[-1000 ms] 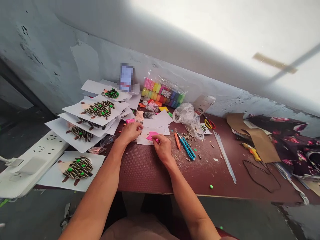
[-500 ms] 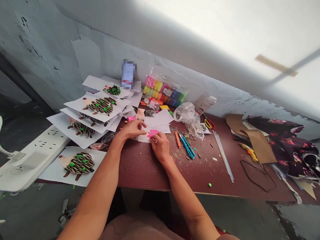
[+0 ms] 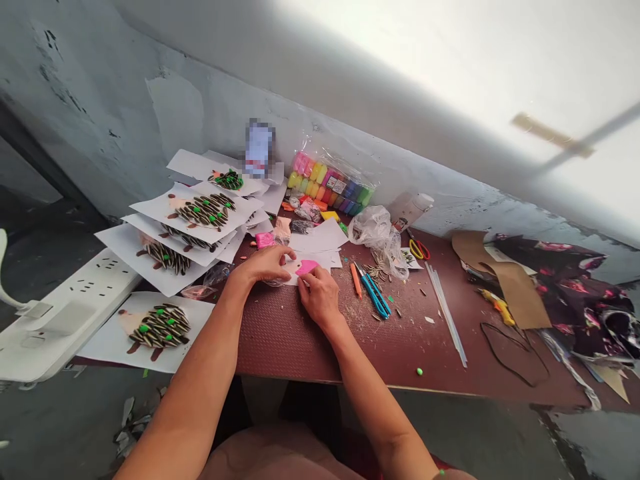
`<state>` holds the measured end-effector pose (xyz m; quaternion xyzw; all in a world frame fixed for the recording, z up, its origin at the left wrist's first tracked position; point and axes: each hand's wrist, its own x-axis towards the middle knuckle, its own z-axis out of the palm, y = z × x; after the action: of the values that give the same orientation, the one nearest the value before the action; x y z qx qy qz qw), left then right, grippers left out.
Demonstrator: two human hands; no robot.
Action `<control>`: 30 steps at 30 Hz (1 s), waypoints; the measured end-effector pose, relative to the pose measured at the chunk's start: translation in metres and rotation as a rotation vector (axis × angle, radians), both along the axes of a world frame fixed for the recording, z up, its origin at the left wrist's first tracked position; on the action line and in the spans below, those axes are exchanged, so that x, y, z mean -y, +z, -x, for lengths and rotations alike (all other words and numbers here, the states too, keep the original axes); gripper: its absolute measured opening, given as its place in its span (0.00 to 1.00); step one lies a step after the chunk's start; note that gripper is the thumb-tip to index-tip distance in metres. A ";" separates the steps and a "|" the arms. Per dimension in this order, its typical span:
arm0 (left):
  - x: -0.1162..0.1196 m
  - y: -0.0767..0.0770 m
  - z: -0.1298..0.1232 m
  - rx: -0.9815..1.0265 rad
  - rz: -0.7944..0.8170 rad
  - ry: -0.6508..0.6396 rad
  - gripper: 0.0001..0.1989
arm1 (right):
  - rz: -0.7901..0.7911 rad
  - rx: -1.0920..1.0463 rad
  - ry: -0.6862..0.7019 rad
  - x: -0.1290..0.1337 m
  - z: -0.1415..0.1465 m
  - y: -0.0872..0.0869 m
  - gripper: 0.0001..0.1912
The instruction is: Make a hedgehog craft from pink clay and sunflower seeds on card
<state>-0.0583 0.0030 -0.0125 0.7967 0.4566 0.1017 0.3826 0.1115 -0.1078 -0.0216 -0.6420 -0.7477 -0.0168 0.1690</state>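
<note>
A flat pink piece of modelling clay (image 3: pixel 307 266) lies on a small white sheet of paper (image 3: pixel 291 279) in front of me. My right hand (image 3: pixel 320 295) rests at its lower edge, fingers bent together and pressed onto the clay. To the left, my left hand (image 3: pixel 267 265) hovers over the sheet's left side with thumb and fingers apart; I see nothing held in it. Its palm side is hidden. Just behind that hand sits a bright pink lump of clay (image 3: pixel 264 239), with a peach-coloured lump (image 3: pixel 283 228) beside it.
Left stand stacked seed-covered hedgehog pictures (image 3: pixel 205 212) and a power strip (image 3: pixel 65 313). A clay pack (image 3: pixel 330 183) leans on the wall. Right of my hands lie an orange pen-like tool (image 3: pixel 356 280), a blue utility knife (image 3: pixel 375 293), scissors (image 3: pixel 419 249), glue sticks (image 3: pixel 447 313) and a glue gun (image 3: pixel 497 307).
My right fingers have shifted slightly down and left along the pink clay's edge, uncovering a bit more of it. My left hand has barely moved. The view has shifted slightly.
</note>
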 end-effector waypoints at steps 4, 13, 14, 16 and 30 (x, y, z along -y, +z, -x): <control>-0.001 -0.001 0.000 -0.001 0.007 -0.003 0.31 | -0.014 -0.046 0.008 0.007 -0.001 0.002 0.12; -0.002 -0.002 0.001 -0.004 0.009 -0.018 0.31 | -0.031 -0.024 -0.012 0.018 -0.006 0.000 0.14; -0.002 -0.002 0.001 -0.004 0.009 -0.019 0.31 | -0.033 -0.004 -0.002 0.018 -0.006 0.000 0.14; -0.002 -0.002 0.001 -0.003 0.005 -0.019 0.31 | -0.033 0.036 0.015 0.018 -0.004 0.000 0.13; -0.001 0.001 0.001 -0.018 0.010 -0.020 0.30 | -0.052 0.090 0.018 0.022 -0.004 0.000 0.14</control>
<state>-0.0589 0.0036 -0.0116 0.8003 0.4526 0.0883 0.3833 0.1158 -0.1301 -0.0211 -0.6292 -0.7596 -0.0637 0.1519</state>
